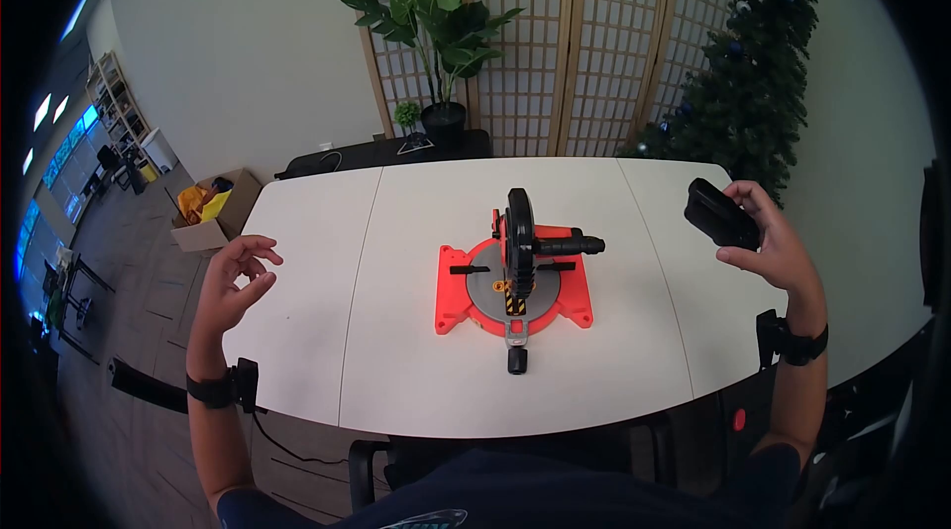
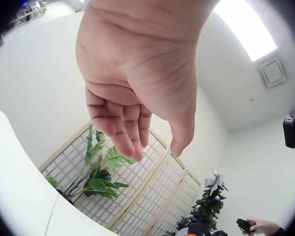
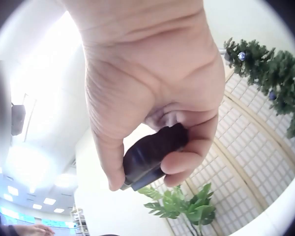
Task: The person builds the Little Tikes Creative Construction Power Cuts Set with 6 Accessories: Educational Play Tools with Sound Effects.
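Note:
My right hand pinches a black object between thumb and fingers above the table's right part. In the right wrist view, the thumb lies on one side of the dark object and curled fingers on the other. My left hand is raised at the table's left edge, fingers loosely bent, holding nothing; in the left wrist view, the palm shows with thumb and fingers apart. A red and black miter saw stands mid-table, its round grey base under the black blade guard, touched by neither hand.
The white table spans the space before me. Behind it are a potted plant, a lattice screen and a decorated tree. A cardboard box stands beyond the left edge, and a black chair is at the near edge.

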The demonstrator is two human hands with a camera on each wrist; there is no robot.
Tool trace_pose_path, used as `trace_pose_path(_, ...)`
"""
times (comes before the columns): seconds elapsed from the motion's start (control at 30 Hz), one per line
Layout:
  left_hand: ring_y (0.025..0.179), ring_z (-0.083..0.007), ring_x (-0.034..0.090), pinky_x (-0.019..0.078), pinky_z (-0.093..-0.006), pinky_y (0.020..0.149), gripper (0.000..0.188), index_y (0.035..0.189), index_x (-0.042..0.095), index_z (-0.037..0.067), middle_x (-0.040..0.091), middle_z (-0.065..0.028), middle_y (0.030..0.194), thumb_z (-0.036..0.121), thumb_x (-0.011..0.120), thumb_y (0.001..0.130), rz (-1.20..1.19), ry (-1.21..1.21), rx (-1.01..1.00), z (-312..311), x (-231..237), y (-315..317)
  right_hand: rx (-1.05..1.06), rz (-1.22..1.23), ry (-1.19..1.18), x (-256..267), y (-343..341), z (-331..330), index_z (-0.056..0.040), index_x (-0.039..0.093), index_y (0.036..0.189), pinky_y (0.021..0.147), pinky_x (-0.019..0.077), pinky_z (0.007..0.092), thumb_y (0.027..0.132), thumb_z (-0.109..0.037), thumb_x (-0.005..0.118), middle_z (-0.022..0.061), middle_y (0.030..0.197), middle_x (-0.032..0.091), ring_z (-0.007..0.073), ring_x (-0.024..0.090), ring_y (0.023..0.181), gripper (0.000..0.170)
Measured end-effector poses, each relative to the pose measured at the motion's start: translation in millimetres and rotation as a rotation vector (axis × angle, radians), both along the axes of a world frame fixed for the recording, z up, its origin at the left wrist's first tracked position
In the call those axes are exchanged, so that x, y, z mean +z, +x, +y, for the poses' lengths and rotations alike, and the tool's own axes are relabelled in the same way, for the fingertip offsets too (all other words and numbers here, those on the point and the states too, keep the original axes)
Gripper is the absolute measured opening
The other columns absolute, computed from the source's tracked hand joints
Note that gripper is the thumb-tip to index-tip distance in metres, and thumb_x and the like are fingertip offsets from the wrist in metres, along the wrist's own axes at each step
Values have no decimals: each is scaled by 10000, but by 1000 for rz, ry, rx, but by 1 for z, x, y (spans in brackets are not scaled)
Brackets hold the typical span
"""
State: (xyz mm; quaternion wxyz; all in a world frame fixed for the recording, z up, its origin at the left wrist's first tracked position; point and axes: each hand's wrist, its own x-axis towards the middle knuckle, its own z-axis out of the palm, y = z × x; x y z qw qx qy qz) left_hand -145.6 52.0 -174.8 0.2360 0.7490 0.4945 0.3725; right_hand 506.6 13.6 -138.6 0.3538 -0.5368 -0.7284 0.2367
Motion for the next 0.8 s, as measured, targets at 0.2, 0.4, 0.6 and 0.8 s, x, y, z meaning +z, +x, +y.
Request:
trace_pose_path(0.2,786,-82,621,452,-230,687,406,1175,632,64,707,-59,1045,165,766,806,96,62,-92,2,32,46,110,91,-46,21,-50,-2,-55,423,1313,969,448,308,771,-130,842,85,1182,523,165,525,1129,689)
trace_pose_path(0.4,787,-102,625,452,-264,725,387,1131,643,60,693,-54,1060,156,770,779,205,220,-228,6,54,99,221,80,121,39,-94,-4,-28,468,1301,979,457,308,765,-146,853,99,1181,577,181,582,1100,670)
trace_pose_path(0.6,772,-112,631,458,-252,704,281,1010,675,69,698,-52,1011,131,783,759,176,438,-339,14,71,132,294,172,161,58,-124,-4,-1,538,1217,965,464,312,723,-184,869,106,1116,635,186,606,1075,623)
trace_pose_path(0.8,831,-134,631,471,-271,738,541,1194,608,29,677,-105,1122,225,801,728,85,526,-465,11,91,171,333,188,185,75,-147,-6,-1,537,1225,964,459,300,663,-170,866,92,1110,625,172,599,1063,673)
